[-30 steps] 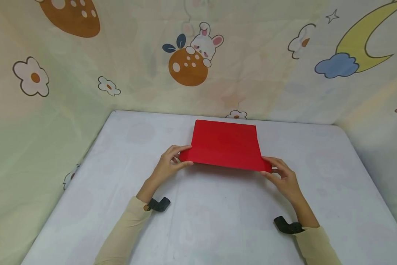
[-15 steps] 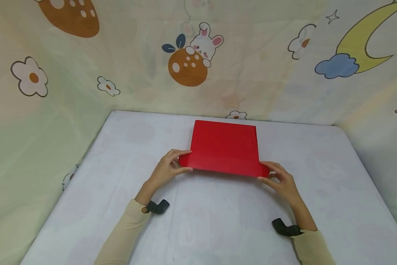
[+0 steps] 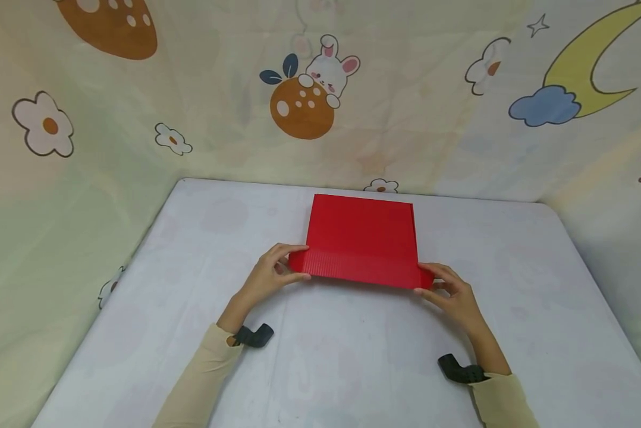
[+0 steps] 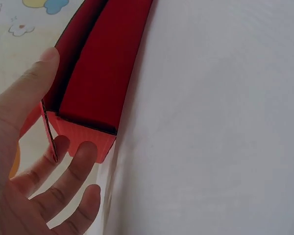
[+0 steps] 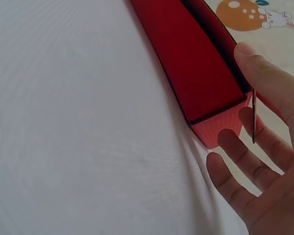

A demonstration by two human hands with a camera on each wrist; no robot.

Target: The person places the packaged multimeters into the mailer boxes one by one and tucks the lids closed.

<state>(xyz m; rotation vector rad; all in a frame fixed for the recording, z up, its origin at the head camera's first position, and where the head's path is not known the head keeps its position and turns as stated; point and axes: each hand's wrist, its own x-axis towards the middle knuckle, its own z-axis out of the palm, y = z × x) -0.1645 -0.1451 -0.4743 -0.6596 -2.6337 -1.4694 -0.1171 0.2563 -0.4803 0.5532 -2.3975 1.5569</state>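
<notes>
A red cardboard box (image 3: pixel 360 223) stands toward the back of the white table, its lid close over the base. The lid's front flap (image 3: pixel 360 270) points toward me, with fine ridges showing. My left hand (image 3: pixel 267 273) grips the flap's left end, thumb at its front edge and fingers by the side. At the opposite end my right hand (image 3: pixel 456 297) holds the flap in the same manner. In the left wrist view, a dark gap separates the flap from the box's front wall (image 4: pixel 98 73). A small side tab (image 5: pixel 254 117) sticks out beside my right fingers. The box's inside is hidden.
The white tabletop (image 3: pixel 347 356) stretches in front of the box and to both sides. Behind its back edge hangs a printed cloth (image 3: pixel 406 119) with flowers, a rabbit and a moon. Each wrist carries a black camera mount (image 3: pixel 255 336).
Both hands have drawn slightly toward me and down, bringing the lid's front edge lower. The flap now bends at a visible crease, while the back of the box has stayed in place.
</notes>
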